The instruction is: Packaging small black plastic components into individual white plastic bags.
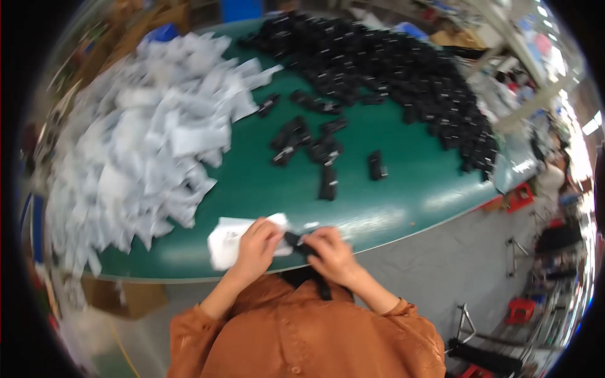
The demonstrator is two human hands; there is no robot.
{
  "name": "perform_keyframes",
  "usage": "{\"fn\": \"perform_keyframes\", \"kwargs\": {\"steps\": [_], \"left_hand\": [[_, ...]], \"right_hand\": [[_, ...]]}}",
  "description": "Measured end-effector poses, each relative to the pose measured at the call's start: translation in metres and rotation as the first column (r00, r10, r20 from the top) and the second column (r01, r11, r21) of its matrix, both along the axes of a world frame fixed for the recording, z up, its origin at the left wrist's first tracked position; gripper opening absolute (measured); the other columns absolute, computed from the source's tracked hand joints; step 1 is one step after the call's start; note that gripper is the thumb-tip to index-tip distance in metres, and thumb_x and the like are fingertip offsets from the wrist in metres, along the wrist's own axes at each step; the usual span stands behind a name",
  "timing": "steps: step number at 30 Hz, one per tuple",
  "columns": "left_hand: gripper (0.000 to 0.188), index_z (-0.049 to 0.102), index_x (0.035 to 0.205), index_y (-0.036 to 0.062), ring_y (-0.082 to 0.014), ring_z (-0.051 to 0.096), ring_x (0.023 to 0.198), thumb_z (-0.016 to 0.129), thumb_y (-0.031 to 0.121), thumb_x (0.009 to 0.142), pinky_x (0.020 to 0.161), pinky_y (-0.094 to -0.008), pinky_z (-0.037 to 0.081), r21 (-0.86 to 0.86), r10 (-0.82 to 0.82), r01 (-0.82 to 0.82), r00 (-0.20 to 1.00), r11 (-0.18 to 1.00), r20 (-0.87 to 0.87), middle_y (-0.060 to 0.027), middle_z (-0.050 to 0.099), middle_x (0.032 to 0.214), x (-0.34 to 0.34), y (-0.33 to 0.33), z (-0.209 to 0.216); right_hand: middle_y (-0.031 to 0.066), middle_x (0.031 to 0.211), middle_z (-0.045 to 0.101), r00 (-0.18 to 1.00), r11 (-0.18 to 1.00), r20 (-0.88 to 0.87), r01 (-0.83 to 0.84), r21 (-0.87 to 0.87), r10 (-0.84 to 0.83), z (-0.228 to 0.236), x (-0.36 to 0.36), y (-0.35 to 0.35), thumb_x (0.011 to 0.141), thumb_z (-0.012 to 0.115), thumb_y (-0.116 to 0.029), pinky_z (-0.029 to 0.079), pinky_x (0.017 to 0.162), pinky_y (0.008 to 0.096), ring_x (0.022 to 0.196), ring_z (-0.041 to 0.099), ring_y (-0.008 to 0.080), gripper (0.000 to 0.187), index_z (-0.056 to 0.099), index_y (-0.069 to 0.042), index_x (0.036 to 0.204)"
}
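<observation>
At the table's near edge my left hand (259,247) is closed, its fingers pinching the mouth end of a white plastic bag (225,244). The bag lies flat, mostly to the left of that hand, with a small dark print on it. My right hand (331,253) grips a small black folded bundle (293,240), whose end points at the bag. The bundle looks like soft strap or cloth; its exact kind cannot be made out. A dark strip hangs below the right hand, over the table edge. Both hands are close together, slightly blurred.
A large heap of whitish plastic bags (151,132) covers the table's left side. Black bundles with small pale tags form a long pile (378,63) at the far right. Several loose ones (327,183) lie mid-table on the green top (252,170). A cardboard box (129,298) stands below left.
</observation>
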State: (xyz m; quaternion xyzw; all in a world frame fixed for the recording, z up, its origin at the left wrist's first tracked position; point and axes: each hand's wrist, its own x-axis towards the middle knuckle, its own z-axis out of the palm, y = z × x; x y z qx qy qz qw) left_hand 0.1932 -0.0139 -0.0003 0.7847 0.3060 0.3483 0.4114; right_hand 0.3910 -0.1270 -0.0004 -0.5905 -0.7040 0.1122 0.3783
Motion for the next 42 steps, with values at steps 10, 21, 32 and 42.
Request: {"fn": "perform_keyframes", "kwargs": {"steps": [10, 21, 32, 42], "left_hand": [[0.012, 0.052, 0.086, 0.0004, -0.0375, 0.055, 0.09, 0.06, -0.005, 0.08, 0.08, -0.046, 0.045, 0.298, -0.211, 0.223, 0.975, 0.928, -0.07, -0.0169, 0.059, 0.094, 0.002, 0.001, 0.022], [0.016, 0.053, 0.088, 0.0015, -0.0228, 0.057, 0.102, 0.062, 0.012, 0.095, 0.093, -0.0368, 0.045, -0.294, -0.062, 0.133, 0.969, 0.947, 0.238, -0.0114, 0.06, 0.107, -0.022, 0.031, 0.039], [0.014, 0.061, 0.102, 0.0019, -0.0221, 0.058, 0.12, 0.058, 0.016, 0.101, 0.105, -0.0369, 0.042, -0.228, 0.057, 0.033, 0.924, 0.973, 0.378, -0.0103, 0.063, 0.12, -0.028, 0.1, 0.069], [0.019, 0.064, 0.104, 0.0054, -0.0038, 0.04, 0.063, 0.061, 0.024, 0.101, 0.058, -0.0198, 0.029, -0.417, 0.221, -0.078, 0.925, 0.905, 0.308, 0.0038, 0.06, 0.089, -0.038, 0.128, 0.073]], "right_hand": [[0.0016, 0.079, 0.059, 0.476, 0.756, -0.768, -0.277, -0.593, -0.428, -0.008, -0.011, 0.02, 0.086, 0.079, -0.019, 0.041, 0.048, 0.0232, 0.059, 0.054, 0.0065, 0.031, 0.058, -0.005, 0.102], [0.0128, 0.124, 0.05, 0.797, 0.97, -0.556, -0.157, 0.187, 0.236, 0.019, -0.047, 0.044, 0.083, 0.078, -0.004, 0.052, 0.08, 0.0317, 0.1, 0.059, 0.0203, 0.038, 0.06, -0.004, 0.116], [0.0108, 0.106, 0.061, 0.915, 0.905, -0.158, 0.395, 0.159, -0.372, 0.043, 0.029, 0.102, 0.087, 0.073, -0.006, 0.051, 0.06, 0.03, 0.071, 0.062, 0.0186, 0.021, 0.067, -0.006, 0.107], [0.0174, 0.103, 0.059, 0.906, 0.912, 0.209, 0.397, -0.109, -0.369, -0.004, 0.035, 0.098, 0.081, 0.081, -0.023, 0.054, 0.073, 0.0453, 0.087, 0.065, 0.0373, 0.053, 0.059, -0.011, 0.128]]}}
